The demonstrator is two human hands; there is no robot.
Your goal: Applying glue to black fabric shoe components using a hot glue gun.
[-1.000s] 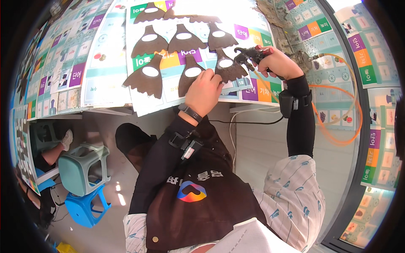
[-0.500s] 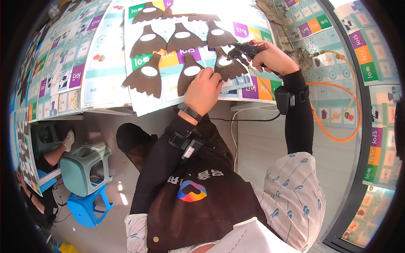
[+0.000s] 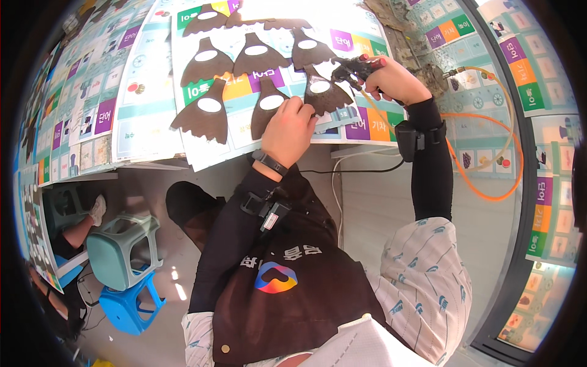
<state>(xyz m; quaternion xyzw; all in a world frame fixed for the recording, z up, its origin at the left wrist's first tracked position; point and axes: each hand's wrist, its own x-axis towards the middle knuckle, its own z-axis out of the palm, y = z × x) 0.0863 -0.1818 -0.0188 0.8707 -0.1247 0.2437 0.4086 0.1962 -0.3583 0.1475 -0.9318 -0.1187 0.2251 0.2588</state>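
Note:
My left hand (image 3: 289, 129) is closed at the near edge of the table, its curled fingertips at the lower left corner of a brown fan-shaped piece (image 3: 333, 99) with a white oval. A second such piece (image 3: 264, 116) lies partly under this hand. My right hand (image 3: 396, 82) grips a dark spray gun (image 3: 350, 71) with red ends, its nozzle close over the piece at the right. An orange hose (image 3: 518, 156) curves at the right of that arm. Further brown pieces (image 3: 205, 121) with scalloped hems lie in rows on the printed sheet (image 3: 211, 158).
Printed sheets cover the table (image 3: 137, 116) and the wall side at the right. A worn, crusted ledge (image 3: 400, 33) borders the work area. Below left stand a grey-green stool (image 3: 113, 257) and a blue stool (image 3: 122, 306), near another person's leg (image 3: 79, 229).
The spray gun has shifted slightly within view and stays over the same brown piece. My left hand remains at that piece's corner. The whole view has moved a little.

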